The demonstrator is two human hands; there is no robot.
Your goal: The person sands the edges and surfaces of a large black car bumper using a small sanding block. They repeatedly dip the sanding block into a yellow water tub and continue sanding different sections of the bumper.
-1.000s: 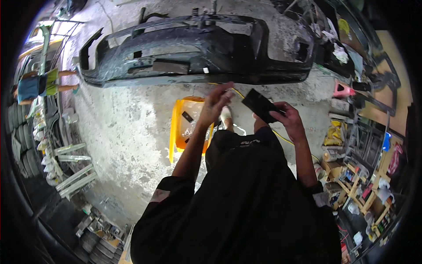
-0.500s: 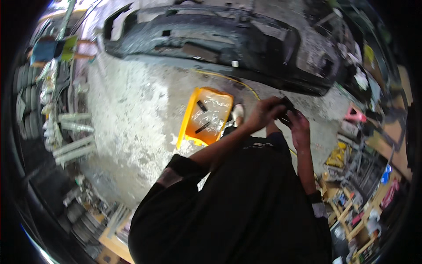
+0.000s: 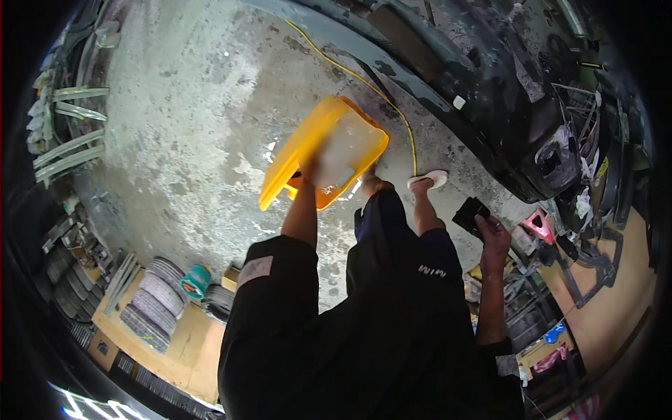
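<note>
A yellow plastic tub (image 3: 283, 170) stands on the floor in front of me, with cloudy, pale contents that look like water. My left hand (image 3: 312, 165) reaches down into it. That hand is smeared, so its fingers and anything in them cannot be made out. A small greyish piece (image 3: 346, 177) lies in the tub, near the hand. Off to the right, my right hand (image 3: 495, 238) grips a flat black rectangular piece (image 3: 472, 214) by its lower edge, thumb on top, held above the floor.
A large dark car bumper (image 3: 420, 77) stretches across the far right, with a yellow hose (image 3: 364, 77) on the floor before it. Tyres (image 3: 154, 301) and a teal container (image 3: 197, 282) are at the lower left. A pink piece (image 3: 539, 225) lies beyond my right hand.
My hands were together on the black piece. The left has moved down into the tub; the right keeps the piece farther right and lower. The view has turned and come closer to the tub.
</note>
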